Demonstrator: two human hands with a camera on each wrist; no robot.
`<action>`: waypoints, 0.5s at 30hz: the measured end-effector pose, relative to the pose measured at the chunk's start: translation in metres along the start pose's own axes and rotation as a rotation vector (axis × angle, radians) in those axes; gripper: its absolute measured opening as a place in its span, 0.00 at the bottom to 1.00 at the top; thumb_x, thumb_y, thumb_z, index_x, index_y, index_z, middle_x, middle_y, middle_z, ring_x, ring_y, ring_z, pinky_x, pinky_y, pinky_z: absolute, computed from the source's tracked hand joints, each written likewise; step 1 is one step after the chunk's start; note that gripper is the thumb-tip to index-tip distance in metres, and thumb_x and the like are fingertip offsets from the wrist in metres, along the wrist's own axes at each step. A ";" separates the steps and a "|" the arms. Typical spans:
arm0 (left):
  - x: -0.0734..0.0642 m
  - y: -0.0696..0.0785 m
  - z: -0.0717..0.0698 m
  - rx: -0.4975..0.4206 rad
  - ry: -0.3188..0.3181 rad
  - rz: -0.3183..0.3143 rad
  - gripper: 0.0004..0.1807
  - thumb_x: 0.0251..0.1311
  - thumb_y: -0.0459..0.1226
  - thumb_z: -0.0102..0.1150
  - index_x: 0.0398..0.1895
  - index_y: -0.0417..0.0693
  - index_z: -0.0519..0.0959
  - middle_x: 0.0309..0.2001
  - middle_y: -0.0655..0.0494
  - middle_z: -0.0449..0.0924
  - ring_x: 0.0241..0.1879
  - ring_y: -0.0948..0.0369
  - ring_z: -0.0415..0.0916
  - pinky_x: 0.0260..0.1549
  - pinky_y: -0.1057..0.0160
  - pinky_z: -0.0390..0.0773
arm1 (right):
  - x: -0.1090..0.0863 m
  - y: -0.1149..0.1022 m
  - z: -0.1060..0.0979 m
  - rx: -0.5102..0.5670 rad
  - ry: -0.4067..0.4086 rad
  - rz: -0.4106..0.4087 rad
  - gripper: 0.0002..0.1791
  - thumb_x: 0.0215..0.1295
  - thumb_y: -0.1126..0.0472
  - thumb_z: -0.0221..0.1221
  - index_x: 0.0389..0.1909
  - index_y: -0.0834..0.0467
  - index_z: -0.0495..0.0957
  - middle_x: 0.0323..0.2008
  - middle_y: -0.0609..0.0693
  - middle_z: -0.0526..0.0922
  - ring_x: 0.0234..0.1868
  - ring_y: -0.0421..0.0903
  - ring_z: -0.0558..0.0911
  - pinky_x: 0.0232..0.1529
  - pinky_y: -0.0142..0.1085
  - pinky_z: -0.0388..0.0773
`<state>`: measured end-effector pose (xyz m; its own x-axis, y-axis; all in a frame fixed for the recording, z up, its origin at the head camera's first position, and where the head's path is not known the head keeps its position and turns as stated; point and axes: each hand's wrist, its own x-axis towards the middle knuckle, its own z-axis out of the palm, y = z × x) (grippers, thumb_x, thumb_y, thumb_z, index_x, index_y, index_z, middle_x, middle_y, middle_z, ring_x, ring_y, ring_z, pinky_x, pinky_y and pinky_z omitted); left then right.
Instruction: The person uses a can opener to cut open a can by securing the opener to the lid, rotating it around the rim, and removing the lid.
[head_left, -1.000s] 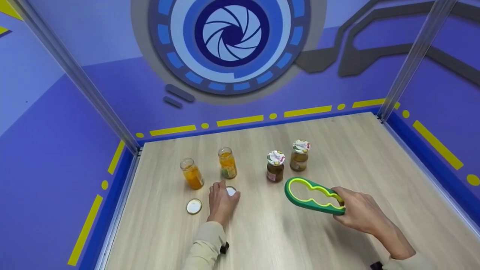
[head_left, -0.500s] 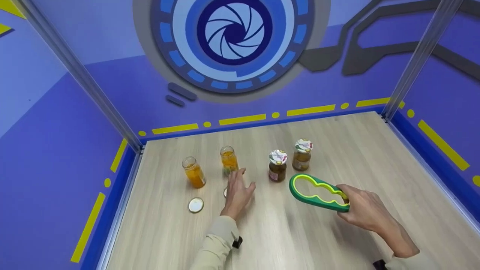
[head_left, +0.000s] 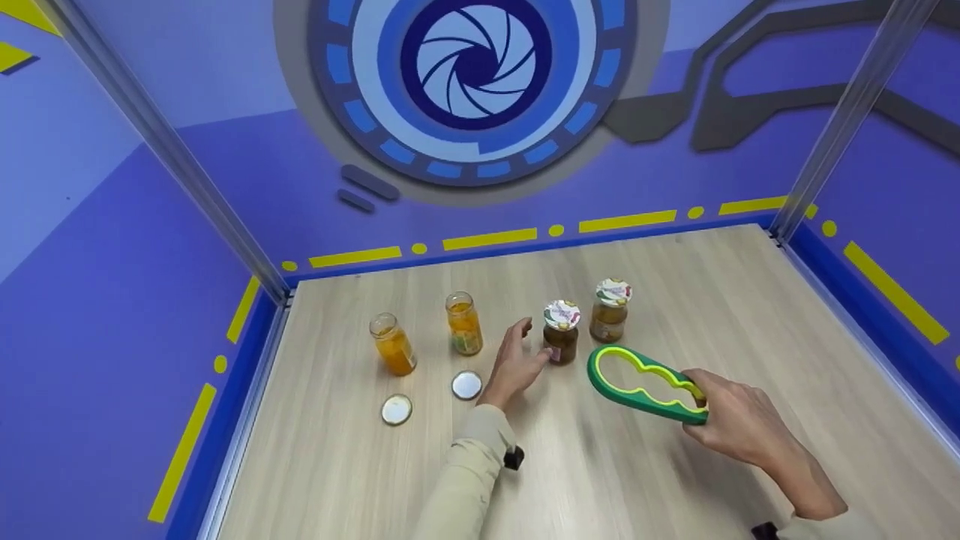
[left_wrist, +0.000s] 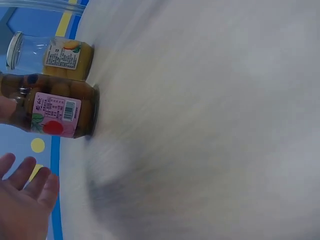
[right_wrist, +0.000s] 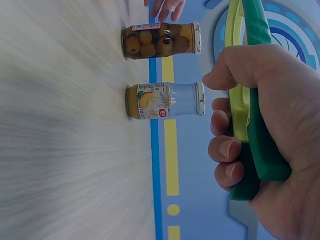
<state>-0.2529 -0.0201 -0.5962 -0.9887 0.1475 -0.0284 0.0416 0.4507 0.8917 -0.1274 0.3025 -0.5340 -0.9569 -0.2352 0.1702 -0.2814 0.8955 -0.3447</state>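
Note:
My left hand (head_left: 517,367) is spread beside a dark fruit jar (head_left: 561,341) with a patterned lid, its thumb overlapping the jar's label in the head view. In the left wrist view the jar shows a pink label (left_wrist: 56,115), and the fingers stand apart from the glass. My right hand (head_left: 742,416) grips one end of a green and yellow jar opener (head_left: 637,390), held over the table in front of the jars. Behind the dark jar to the right stands a lidded jar of yellow fruit (right_wrist: 147,101), upright.
Two lidless jars of orange fruit, a left one (head_left: 393,349) and a right one (head_left: 464,326), stand on the left of the wooden table (head_left: 337,480). Two loose lids lie before them, a left lid (head_left: 397,409) and a right lid (head_left: 466,385). Purple panels wall the table.
My left hand has left the right loose lid and moved rightward, past the orange jars, to the dark jar. The right hand keeps its grip on the jar opener, almost unmoved.

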 end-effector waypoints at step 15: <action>0.021 0.006 0.024 -0.200 -0.022 -0.035 0.41 0.64 0.43 0.71 0.77 0.50 0.63 0.74 0.50 0.66 0.73 0.51 0.63 0.70 0.50 0.65 | 0.004 -0.001 0.005 -0.001 -0.001 0.014 0.29 0.41 0.61 0.74 0.49 0.60 0.80 0.27 0.41 0.77 0.25 0.40 0.72 0.26 0.40 0.72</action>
<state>-0.2695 0.0072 -0.6023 -0.9855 0.1550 -0.0692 -0.0248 0.2721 0.9619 -0.1312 0.2988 -0.5380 -0.9609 -0.2228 0.1641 -0.2676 0.8991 -0.3465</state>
